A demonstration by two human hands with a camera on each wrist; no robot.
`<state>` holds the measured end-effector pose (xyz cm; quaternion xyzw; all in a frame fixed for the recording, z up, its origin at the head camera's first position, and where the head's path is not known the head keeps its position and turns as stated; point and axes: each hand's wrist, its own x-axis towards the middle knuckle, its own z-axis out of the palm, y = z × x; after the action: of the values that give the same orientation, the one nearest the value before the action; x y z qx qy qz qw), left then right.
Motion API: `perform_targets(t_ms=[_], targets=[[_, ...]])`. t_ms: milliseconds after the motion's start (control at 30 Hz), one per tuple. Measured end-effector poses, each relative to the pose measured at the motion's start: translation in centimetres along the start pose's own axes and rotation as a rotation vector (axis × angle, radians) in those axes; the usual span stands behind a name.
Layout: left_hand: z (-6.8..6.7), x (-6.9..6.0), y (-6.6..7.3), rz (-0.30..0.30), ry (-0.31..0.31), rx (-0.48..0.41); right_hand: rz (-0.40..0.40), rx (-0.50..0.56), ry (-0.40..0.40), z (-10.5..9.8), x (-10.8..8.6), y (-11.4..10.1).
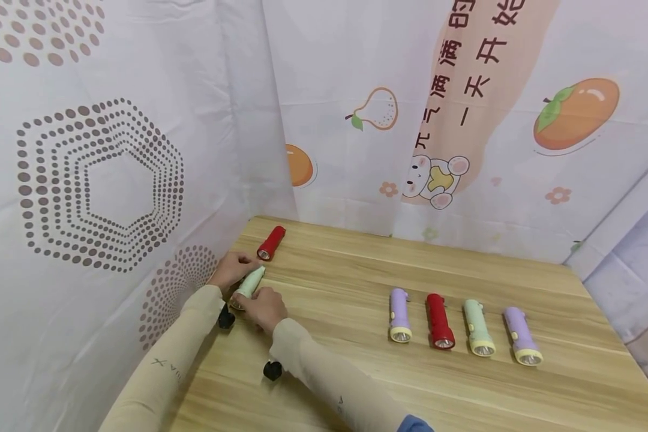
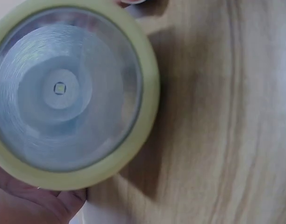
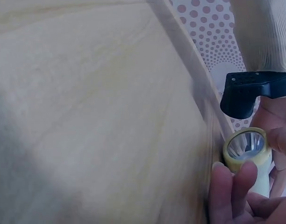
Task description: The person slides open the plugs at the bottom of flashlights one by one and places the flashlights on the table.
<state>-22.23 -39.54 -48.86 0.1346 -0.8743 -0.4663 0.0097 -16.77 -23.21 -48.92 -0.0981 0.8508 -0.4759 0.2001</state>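
Note:
A pale green flashlight (image 1: 252,281) with a yellow head ring lies at the table's left edge between both hands. My right hand (image 1: 268,306) grips it near the head, thumb and fingers on either side. My left hand (image 1: 231,270) holds it by the tail end, the fingertips partly hidden. In the left wrist view the flashlight's yellow ring (image 2: 151,88) and clear lens face the camera, covering most of the hand. The right wrist view shows fingers (image 3: 221,191) curled about the flashlight's head. Just beyond the left fingertips lies a red flashlight (image 1: 272,243).
To the right, a row holds a purple flashlight (image 1: 399,315), a red one (image 1: 439,318), a green one (image 1: 477,327) and another purple one (image 1: 520,333), lenses toward me. Printed cloth (image 1: 345,156) hangs behind the wooden table (image 1: 335,282) and along its left side.

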Motion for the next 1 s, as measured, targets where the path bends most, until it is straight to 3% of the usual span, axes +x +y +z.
perform_targets(t_ms=[133, 333, 433, 700, 1000], targets=[[0.0, 0.1, -0.3, -0.015, -0.024, -0.032, -0.002, 0.034, -0.014, -0.1, 0.2, 0.2], [-1.0, 0.3, -0.8, -0.022, -0.144, -0.079, -0.019, 0.098, -0.033, -0.2, 0.3, 0.4], [-1.6, 0.3, -1.3, -0.031, -0.176, -0.108, -0.02, 0.126, -0.036, -0.1, 0.3, 0.5], [-2.5, -0.3, -1.7, -0.021, -0.183, -0.149, -0.051, 0.18, -0.071, -0.5, 0.2, 0.5], [-2.3, -1.0, -1.3, -0.055, -0.144, -0.156, -0.073, 0.179, -0.069, -0.8, -0.3, 0.7]])
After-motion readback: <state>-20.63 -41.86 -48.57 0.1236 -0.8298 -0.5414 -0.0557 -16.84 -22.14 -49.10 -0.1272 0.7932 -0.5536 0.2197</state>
